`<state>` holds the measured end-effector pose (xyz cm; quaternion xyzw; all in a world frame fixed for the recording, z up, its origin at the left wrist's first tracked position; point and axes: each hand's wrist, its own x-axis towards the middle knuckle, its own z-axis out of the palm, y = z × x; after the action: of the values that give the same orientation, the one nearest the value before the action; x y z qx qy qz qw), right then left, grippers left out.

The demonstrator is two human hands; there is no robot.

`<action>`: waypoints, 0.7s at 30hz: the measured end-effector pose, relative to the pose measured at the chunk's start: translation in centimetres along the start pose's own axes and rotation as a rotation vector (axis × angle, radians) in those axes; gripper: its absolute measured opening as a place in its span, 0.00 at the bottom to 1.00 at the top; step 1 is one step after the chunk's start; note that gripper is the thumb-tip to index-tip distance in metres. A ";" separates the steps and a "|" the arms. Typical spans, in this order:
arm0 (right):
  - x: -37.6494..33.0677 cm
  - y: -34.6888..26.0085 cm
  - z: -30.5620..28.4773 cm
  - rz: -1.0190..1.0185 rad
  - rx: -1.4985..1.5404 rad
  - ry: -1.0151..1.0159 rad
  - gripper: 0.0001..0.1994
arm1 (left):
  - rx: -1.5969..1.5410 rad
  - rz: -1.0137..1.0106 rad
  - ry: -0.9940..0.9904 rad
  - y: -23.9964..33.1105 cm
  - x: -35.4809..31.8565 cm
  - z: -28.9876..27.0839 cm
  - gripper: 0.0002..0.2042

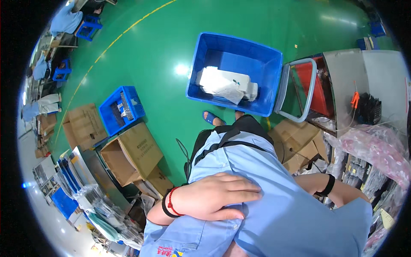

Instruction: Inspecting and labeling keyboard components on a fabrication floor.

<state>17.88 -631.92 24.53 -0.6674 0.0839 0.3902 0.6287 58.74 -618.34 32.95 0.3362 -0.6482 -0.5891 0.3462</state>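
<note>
My left hand [214,195] lies flat on the front of my light blue shirt [274,201], fingers stretched toward the right and holding nothing. Red and black bands circle its wrist. My right forearm, with a black wristband [329,185], comes in from the right at my side. My right hand [306,182] is mostly hidden behind the shirt, so its fingers do not show. One foot in a blue sandal [212,118] stands on the green floor below me.
A large blue crate [257,55] holding white packets stands just ahead of my feet. A smaller blue crate [107,113] and open cardboard boxes [132,154] are at the left. A bench with pink bags [376,150] is at the right. Seated people [64,19] are far left.
</note>
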 end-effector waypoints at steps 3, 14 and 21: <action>0.2 0.3 0.6 -0.014 0.020 0.021 0.12 | 0.048 -0.013 -0.057 0.0 0.3 0.0 0.28; 0.4 1.3 1.4 -0.067 0.090 0.057 0.12 | 0.061 -0.073 -0.133 -0.1 2.1 -0.9 0.28; 0.1 1.5 1.9 -0.090 0.146 0.064 0.12 | 0.053 -0.098 -0.106 0.1 2.9 -1.6 0.29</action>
<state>16.22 -630.43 23.51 -0.6352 0.1022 0.3327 0.6895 58.54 -621.61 33.28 0.3451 -0.6637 -0.6048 0.2732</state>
